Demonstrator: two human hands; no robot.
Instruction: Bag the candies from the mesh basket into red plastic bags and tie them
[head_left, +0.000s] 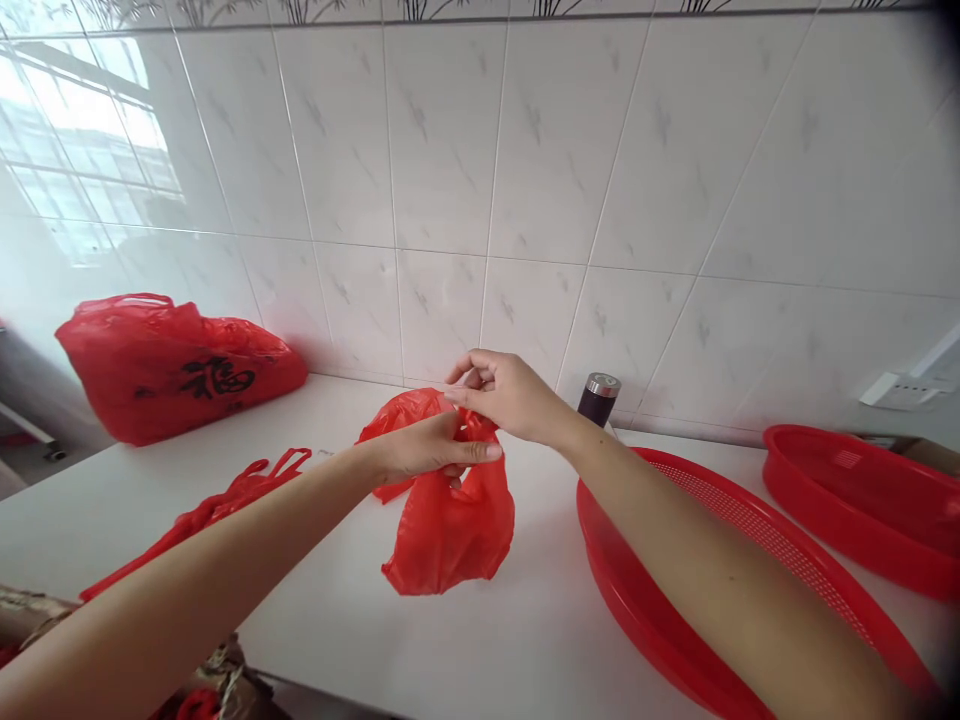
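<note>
As both grip it, left hand [424, 450], right hand [501, 395], red bag [450, 525] above white counter [525, 620].

Two bare forearms reach in from the lower edge, with no sleeves, gloves, watch, rings or bracelets visible on either one. The left hand [424, 450] and the right hand [506, 395] are uncovered, their fingernails short, plain and unpainted, the wrists slim

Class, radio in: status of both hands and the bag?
Left hand and right hand both pinching small red bag at its top. Red tray beside it, apart.
</note>
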